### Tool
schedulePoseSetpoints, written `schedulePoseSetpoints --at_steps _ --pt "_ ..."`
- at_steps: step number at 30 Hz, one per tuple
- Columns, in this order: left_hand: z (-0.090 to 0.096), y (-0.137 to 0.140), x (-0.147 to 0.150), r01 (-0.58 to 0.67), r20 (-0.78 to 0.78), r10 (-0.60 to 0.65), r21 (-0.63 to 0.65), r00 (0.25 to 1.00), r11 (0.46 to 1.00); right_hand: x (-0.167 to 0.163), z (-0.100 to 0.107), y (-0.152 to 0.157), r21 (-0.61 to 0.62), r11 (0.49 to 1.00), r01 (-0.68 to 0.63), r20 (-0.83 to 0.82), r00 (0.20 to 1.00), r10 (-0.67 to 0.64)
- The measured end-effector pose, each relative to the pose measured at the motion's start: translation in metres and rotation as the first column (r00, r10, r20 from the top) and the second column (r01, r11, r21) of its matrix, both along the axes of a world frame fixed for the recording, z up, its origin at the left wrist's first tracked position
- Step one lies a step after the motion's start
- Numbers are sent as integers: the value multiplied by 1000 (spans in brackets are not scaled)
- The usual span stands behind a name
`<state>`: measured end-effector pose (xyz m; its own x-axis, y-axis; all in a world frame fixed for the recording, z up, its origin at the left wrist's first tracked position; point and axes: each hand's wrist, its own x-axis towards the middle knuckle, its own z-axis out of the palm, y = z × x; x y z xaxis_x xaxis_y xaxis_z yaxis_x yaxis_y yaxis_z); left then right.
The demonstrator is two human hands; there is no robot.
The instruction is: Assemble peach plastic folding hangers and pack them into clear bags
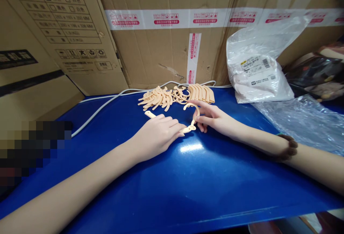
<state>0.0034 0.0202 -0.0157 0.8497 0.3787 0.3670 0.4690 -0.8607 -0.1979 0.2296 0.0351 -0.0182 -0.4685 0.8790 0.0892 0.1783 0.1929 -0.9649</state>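
My left hand [161, 135] is closed around a flat cream plastic strip [149, 114], whose ends stick out on both sides of the fingers. In my right hand [212, 116] is a curved cream plastic hook [198, 111], pinched between the fingers. The hook's lower end meets the strip's right end near a round tip; whether they are joined I cannot tell. Just beyond the hands lie a loose pile of cream plastic strips [157, 98], some small curved hook pieces [180, 94] and a neat row of curved cream pieces [201, 93].
Large cardboard boxes [161, 47] stand along the back and left of the blue table [215, 187]. A white cable [107, 101] runs behind the pieces. At the right are a filled plastic bag [258, 72] with a label and crumpled clear plastic [303, 119].
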Motion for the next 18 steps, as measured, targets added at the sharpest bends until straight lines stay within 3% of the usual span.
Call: schedulePoseSetpoints --at_steps 18 --pt "2 -2 0 -12 -12 12 22 1000 1000 -3 -1 -3 23 999 -28 -4 1000 28"
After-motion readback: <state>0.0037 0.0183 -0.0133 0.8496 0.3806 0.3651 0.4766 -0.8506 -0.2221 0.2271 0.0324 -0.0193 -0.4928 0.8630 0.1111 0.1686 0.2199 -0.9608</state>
